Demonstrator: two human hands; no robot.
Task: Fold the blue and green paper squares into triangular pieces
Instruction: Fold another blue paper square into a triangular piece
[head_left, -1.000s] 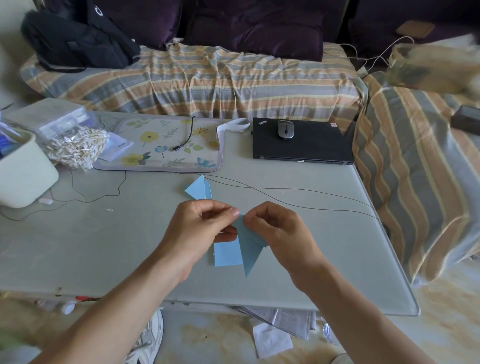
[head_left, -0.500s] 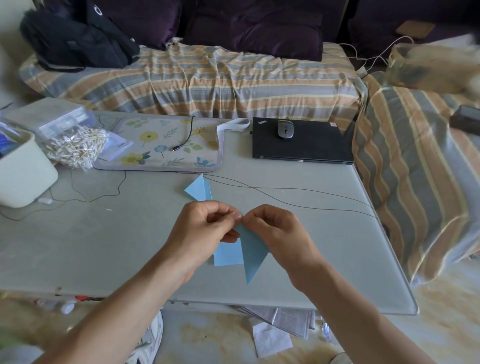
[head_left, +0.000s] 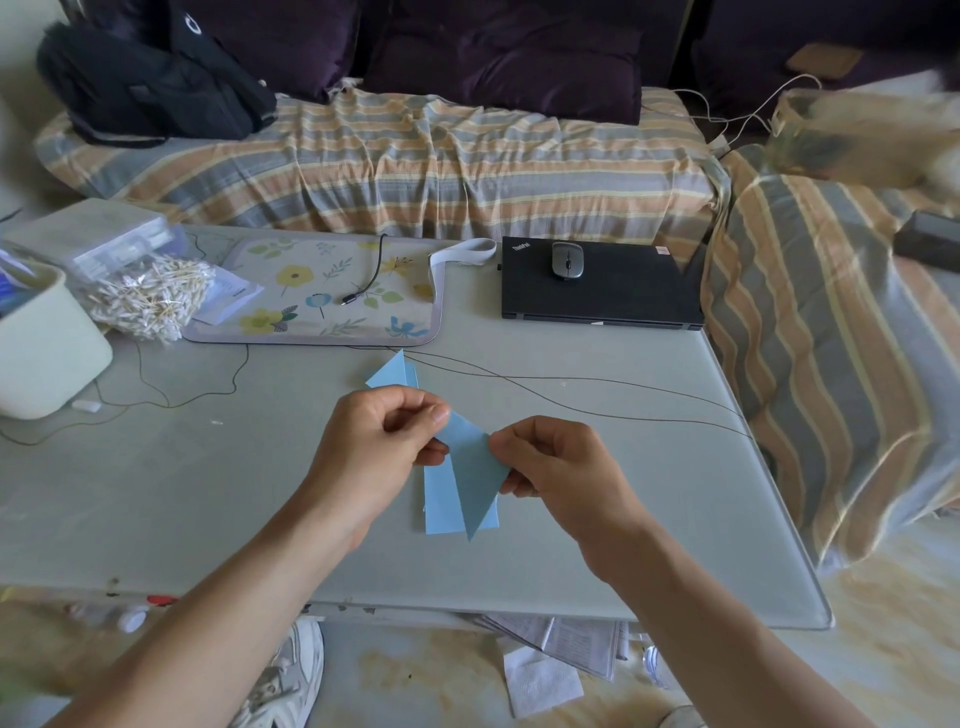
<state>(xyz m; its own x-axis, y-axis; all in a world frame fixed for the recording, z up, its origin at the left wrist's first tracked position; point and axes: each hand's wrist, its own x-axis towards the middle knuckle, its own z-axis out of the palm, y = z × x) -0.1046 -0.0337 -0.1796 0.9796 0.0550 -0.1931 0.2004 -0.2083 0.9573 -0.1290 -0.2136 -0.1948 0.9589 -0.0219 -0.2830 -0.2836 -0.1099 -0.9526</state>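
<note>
While both hands work above the table (head_left: 208, 493) | left hand (head_left: 374, 447) and right hand (head_left: 561, 467) pinch opposite corners of blue triangle (head_left: 475, 467), taut for creasing | blue sheet (head_left: 439, 506) beneath, folded piece (head_left: 392, 371) set aside

The word "ThinkPad" is printed in small pale letters at the far left corner of the lid of the closed black rectangular laptop (head_left: 597, 283), which is set at the far right edge of the grey tabletop (head_left: 208, 493). Printed lines can be seen on a white paper slip (head_left: 228, 299) beside the bag of cotton swabs (head_left: 150, 299), but they are too small to be read.
</note>
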